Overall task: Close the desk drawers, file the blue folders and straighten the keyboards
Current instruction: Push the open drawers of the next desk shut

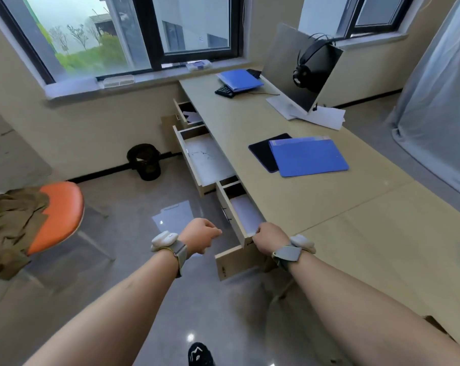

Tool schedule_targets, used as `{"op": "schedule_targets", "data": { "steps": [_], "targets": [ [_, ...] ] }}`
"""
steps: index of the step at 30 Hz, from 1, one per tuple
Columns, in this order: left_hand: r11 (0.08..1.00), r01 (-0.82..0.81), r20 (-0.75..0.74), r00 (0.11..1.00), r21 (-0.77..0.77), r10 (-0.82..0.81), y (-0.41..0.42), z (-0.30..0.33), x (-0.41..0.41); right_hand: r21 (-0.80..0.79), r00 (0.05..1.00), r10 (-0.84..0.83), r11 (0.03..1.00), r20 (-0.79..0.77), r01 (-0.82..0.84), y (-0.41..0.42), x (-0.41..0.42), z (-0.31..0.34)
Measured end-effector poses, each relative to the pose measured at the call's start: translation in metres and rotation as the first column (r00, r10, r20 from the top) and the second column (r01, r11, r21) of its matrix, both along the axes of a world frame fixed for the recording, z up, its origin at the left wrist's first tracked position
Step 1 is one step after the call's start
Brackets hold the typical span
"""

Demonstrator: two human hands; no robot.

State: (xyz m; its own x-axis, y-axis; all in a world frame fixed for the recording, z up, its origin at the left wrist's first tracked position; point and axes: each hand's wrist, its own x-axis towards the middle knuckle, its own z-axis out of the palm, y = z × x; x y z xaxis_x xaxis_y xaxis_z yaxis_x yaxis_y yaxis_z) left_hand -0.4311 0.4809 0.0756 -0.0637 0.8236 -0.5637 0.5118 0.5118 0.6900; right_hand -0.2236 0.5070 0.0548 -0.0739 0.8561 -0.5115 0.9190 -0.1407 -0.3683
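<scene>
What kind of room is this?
Most likely an office: a long desk with open drawers, a monitor with a headset hung on it, and blue folders.

open drawers [239, 207], blue folders [309, 157], desk [355, 220]

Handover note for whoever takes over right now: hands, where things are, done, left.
Right hand grips the near corner of the nearest drawer, which is pulled out.
Left hand is loosely curled in the air beside that drawer, holding nothing.
Middle drawer and far drawer are also open.
Near blue folder lies on the desk, partly over a dark mat.
Far blue folder lies over a black keyboard by the window; the keyboard sits askew.
Done: nothing yet.
Left: close all three drawers, file both folders, straighten the keyboard.
</scene>
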Motion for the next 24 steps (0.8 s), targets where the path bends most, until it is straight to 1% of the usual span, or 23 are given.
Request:
{"op": "schedule_targets", "data": {
  "steps": [2,5,9,15,20,24],
  "targets": [
    [1.000,0.020,-0.006,1.000,-0.019,-0.020,0.011,-0.004,-0.013,-0.003,1.000,0.009,1.000,0.020,-0.009,0.003,-0.016,-0.002],
    [0.997,0.046,-0.019,0.999,-0.058,-0.047,0.048,-0.019,-0.039,-0.064,1.000,0.013,0.998,0.004,-0.013,0.026,-0.048,-0.025],
    [0.994,0.061,-0.002,0.998,-0.088,-0.062,0.077,-0.039,-0.045,-0.115,1.000,0.009,0.993,-0.009,-0.010,0.044,-0.062,-0.047],
    [0.982,0.074,-0.008,0.997,-0.175,-0.077,0.116,-0.083,-0.028,-0.196,1.000,-0.001,0.981,-0.007,0.000,0.080,-0.059,-0.090],
    [0.970,0.108,-0.041,0.992,-0.217,-0.120,0.157,-0.115,-0.006,-0.259,0.998,-0.053,0.965,-0.044,0.040,0.111,-0.049,-0.123],
    [0.965,0.127,-0.083,0.985,-0.230,-0.149,0.179,-0.137,0.007,-0.286,0.990,-0.118,0.954,-0.075,0.092,0.113,-0.050,-0.145]
  ]
}}
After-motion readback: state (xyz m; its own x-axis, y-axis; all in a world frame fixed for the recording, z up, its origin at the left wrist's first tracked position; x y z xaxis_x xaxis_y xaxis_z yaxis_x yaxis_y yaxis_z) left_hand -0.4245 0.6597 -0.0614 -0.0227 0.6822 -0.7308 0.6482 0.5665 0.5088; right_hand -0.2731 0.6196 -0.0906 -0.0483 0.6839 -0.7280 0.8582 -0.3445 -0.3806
